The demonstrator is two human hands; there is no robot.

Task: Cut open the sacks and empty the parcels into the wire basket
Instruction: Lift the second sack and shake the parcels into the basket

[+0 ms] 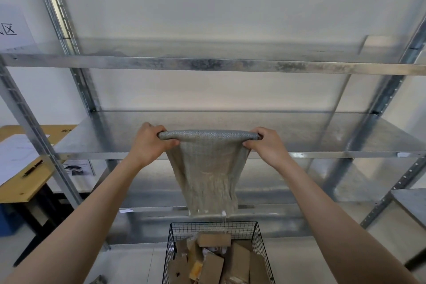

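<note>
Directly above the wire basket (184, 229), the sack (207, 175) hangs with its long axis upright and its loose, frayed end pointing down at the basket's far rim. Its rolled top edge lies level, with the left hand (149, 143) and the right hand (265, 145) each curled tight round one end. Cardboard parcels (214, 239) lie heaped inside the basket.

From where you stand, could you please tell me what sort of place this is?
Most likely a parcel sorting or stock room: galvanised steel shelving, a wire basket holding cardboard parcels, and a limp woven sack held up above it.
</note>
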